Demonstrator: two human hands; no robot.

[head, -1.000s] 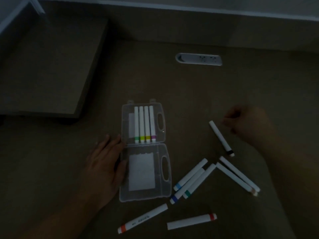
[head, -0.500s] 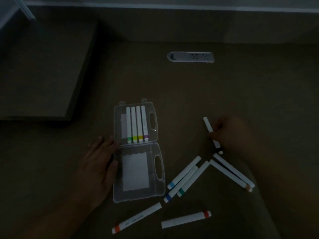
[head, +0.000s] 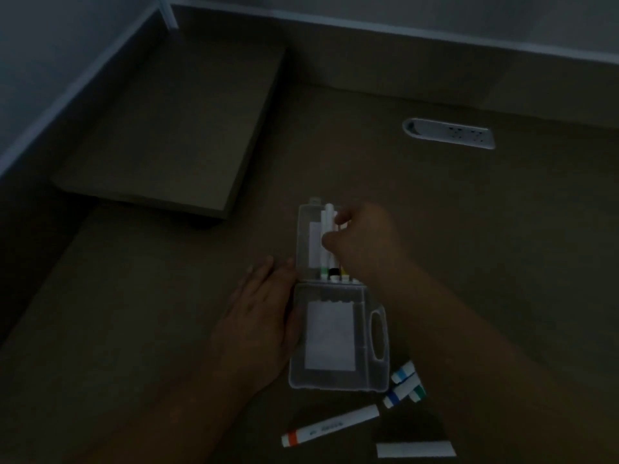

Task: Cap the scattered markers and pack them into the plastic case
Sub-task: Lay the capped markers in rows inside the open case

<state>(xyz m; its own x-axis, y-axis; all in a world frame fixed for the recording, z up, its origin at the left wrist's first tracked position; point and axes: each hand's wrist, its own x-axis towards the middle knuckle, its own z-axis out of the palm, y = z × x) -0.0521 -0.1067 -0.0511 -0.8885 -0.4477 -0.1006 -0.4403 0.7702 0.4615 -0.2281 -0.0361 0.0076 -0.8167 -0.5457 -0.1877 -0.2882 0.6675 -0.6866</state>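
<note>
Resting on bench (head: 469, 246) at centre: open plastic case (head: 338, 333) | lying flat, fingers straight, at case's 9 o'clock: left hand (head: 261, 326) | pinching black-capped marker (head: 330, 242) over case's 12 o'clock half: right hand (head: 361, 242) | lying loose at 5 o'clock: orange-capped marker (head: 330, 425)

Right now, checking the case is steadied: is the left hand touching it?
Touching. The head view shows the left hand lying flat with its fingers against the case's left edge, no gap.

The right hand (head: 363, 239) hides most of the pens in the case (head: 303, 236). The arm covers the loose pens (head: 407, 385), showing only their coloured ends.
</note>
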